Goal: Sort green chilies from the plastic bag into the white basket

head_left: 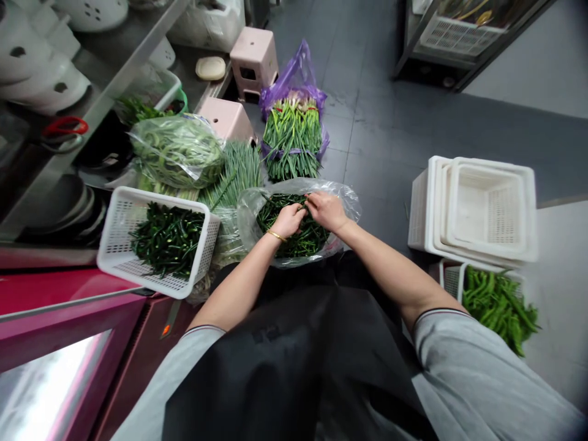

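Observation:
A clear plastic bag (252, 222), its mouth spread wide, stands in front of my lap. It is full of slender dark green pods (305, 246) that look like thin green chilies. My left hand (290, 221), with a gold bangle at the wrist, is closed in a pinch over them. Close against it, my right hand (325, 210) pinches too, fingertips nearly meeting the left ones. A thin green chili seems to be between them, mostly hidden by the fingers. To the left, a white basket (106, 245) holds a heap of loose dark green chilies (168, 240).
Garlic chives or scallions in a purple bag (298, 73) lie beyond my hands. Bagged greens (177, 150) and pink stools (254, 55) stand at left. Stacked white baskets (487, 208) and a basket of larger green peppers (498, 306) are at right. Scissors (64, 128) lie far left.

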The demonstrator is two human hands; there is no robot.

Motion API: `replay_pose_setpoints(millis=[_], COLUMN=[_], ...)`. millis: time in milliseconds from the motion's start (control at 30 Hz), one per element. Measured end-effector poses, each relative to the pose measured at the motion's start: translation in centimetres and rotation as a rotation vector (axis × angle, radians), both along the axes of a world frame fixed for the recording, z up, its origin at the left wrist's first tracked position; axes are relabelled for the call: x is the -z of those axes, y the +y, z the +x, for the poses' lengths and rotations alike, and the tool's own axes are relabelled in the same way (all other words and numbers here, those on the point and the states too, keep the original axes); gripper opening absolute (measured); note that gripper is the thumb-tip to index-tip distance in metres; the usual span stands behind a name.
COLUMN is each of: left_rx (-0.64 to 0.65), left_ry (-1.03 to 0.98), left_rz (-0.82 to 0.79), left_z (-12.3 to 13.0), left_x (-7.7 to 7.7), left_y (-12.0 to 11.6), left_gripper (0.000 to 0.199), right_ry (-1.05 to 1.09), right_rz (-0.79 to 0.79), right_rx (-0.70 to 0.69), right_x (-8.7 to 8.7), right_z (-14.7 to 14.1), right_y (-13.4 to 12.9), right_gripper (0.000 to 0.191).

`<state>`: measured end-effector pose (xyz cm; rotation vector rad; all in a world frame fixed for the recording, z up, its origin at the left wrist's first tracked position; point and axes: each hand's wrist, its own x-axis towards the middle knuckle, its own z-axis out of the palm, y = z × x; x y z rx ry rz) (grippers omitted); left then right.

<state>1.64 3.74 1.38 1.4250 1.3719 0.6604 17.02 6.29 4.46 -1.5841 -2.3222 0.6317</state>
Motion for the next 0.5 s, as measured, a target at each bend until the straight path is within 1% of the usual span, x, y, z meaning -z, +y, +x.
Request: replay_pose_setpoints(millis=[33, 67, 100, 133, 200, 267, 300, 367, 433, 500], left_rx=[-0.024, -0.049, -0.076, -0.107, -0.179, -0.235, -0.248, -0.246, -0.192, -0.104], left_ry=[-0.019, -0.043, -0.083, -0.144, -0.298, -0.417, -0.448, -0.441, -0.347, -0.218], left_rz=[-0.032, -0.062, -0.105, -0.165, -0.289, -0.361, -0.373, -0.362, -0.297, -0.180], left_z=[-0.3, -0.7, -1.4, -2.1, -3.5, -4.4, -4.6, -4.4, -3.5, -2.2], left_x=[-0.1, -0.4, -0.7, -1.0, -1.6, -2.2, -2.4, -2.6, -2.4, -2.0], left_y=[-0.1, -0.4, -0.7, -1.0, -1.7, -2.3, -2.6, -2.9, -2.8, -2.4], left_gripper=[0.014, 0.011, 0.007, 0.005, 0.016, 0.022, 0.021, 0.018, 0.019, 0.026], right_ry=[-0.108, -0.206, -0.291, -0.369, -0.487, -0.537, -0.533, -0.459, -0.293, -0.100], right_rz=[0.060, 0.075, 0.044, -0.023, -0.172, -0.252, -0.256, -0.244, -0.266, -0.291], right_rx=[-0.029, -0.059, -0.099, -0.141, -0.205, -0.223, -0.212, -0.170, -0.122, -0.084], right_x=[-0.2, -0.2, 0.0, 0.4, 1.3, 1.9, 1.8, 1.0, -0.3, -1.5], right_z=[0.3, 0.6, 0.8, 1.0, 1.2, 1.3, 1.3, 1.6, 1.7, 1.6], right_y=[-0.5, -1.1, -1.7, -2.3, -2.9, -2.8, -2.5, -1.4, -0.4, 0.0], right_gripper=[0.033, 0.036, 0.038, 0.039, 0.034, 0.026, 0.024, 0.021, 0.021, 0.025])
